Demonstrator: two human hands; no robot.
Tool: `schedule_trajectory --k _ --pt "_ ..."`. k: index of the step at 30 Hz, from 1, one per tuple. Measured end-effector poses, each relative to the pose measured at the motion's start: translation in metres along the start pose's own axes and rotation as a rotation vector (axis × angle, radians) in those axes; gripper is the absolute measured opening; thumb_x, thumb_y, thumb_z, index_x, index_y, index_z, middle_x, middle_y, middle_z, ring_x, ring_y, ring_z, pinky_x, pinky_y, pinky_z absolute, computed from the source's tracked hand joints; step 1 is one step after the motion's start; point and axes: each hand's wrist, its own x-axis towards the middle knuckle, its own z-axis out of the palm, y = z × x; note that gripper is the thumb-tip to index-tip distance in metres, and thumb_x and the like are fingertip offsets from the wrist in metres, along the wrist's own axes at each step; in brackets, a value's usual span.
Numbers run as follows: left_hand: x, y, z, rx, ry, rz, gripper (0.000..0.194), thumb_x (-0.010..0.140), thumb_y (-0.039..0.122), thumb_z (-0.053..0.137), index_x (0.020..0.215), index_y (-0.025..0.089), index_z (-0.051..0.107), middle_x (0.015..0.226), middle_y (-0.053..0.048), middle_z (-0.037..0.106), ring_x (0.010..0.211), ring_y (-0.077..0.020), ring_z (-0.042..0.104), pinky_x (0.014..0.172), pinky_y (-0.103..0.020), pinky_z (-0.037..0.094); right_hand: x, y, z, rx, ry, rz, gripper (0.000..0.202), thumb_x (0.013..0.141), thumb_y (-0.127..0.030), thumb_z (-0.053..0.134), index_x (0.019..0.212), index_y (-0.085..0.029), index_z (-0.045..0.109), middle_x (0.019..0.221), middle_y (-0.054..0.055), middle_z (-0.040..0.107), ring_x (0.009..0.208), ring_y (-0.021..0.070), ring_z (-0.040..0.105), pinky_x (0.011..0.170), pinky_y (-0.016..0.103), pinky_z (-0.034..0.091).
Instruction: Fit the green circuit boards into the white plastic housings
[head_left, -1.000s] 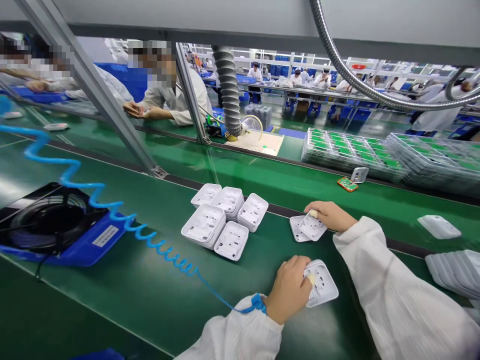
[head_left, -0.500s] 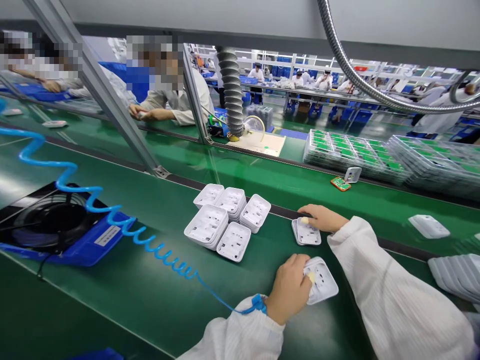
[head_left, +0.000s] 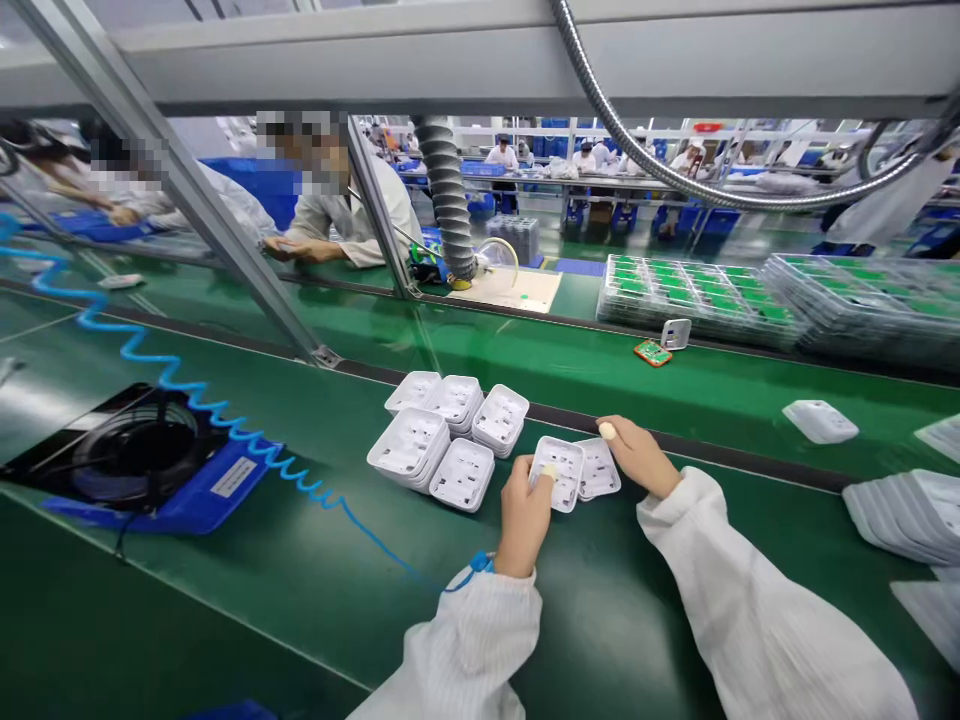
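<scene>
My left hand is closed on a white plastic cover, its thumb in a pale finger cot pressing the inner face. This cover overlaps the left side of another white cover on the green bench. Beside that second cover's right edge is my right hand, its cot-covered thumb lifted off the cover and nothing visible in its grasp. To the left stand several stacks of like covers, open sides up. A blue wristband with a coiled cord circles my left wrist.
A fan in a blue frame lies at left. Beyond the dark rail, the green strip carries a circuit board and a white shell. Trays of boards stand behind; more white shells lie at right. A co-worker sits opposite.
My left hand has carried its cover up and left against the second cover. My right thumb has come off that second cover. The view has shifted slightly.
</scene>
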Motion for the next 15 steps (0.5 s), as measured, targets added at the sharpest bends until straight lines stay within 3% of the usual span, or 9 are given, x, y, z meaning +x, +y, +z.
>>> schedule_trajectory --k 4,7,15 --pt "-0.003 0.016 0.010 0.039 0.031 0.019 0.013 0.077 0.028 0.049 0.084 0.019 0.055 0.080 -0.002 0.063 0.075 -0.0171 0.057 0.068 -0.027 0.041 -0.007 0.001 -0.009 0.208 0.082 0.036 0.046 0.090 -0.052 0.025 0.102 -0.020 0.056 0.107 0.007 0.061 0.102 0.0207 0.055 0.090 0.036 0.042" --pt "-0.006 0.023 0.019 0.023 0.039 0.038 0.012 0.077 0.027 0.049 0.083 0.019 0.055 0.083 -0.002 0.063 0.078 -0.0171 0.058 0.071 -0.027 0.041 -0.018 0.004 -0.002 0.261 0.130 0.081 0.051 0.088 -0.056 0.026 0.109 -0.019 0.055 0.115 0.009 0.058 0.109 0.0223 0.052 0.096 0.040 0.039" --pt "-0.003 0.009 0.026 0.002 0.113 0.018 0.015 0.077 0.032 0.048 0.085 0.020 0.053 0.086 -0.002 0.061 0.080 -0.0172 0.057 0.070 -0.027 0.043 -0.056 -0.009 0.038 0.378 0.046 0.160 0.079 0.084 -0.066 0.020 0.141 -0.011 0.022 0.146 0.013 0.024 0.135 0.0239 0.022 0.112 0.042 0.017"
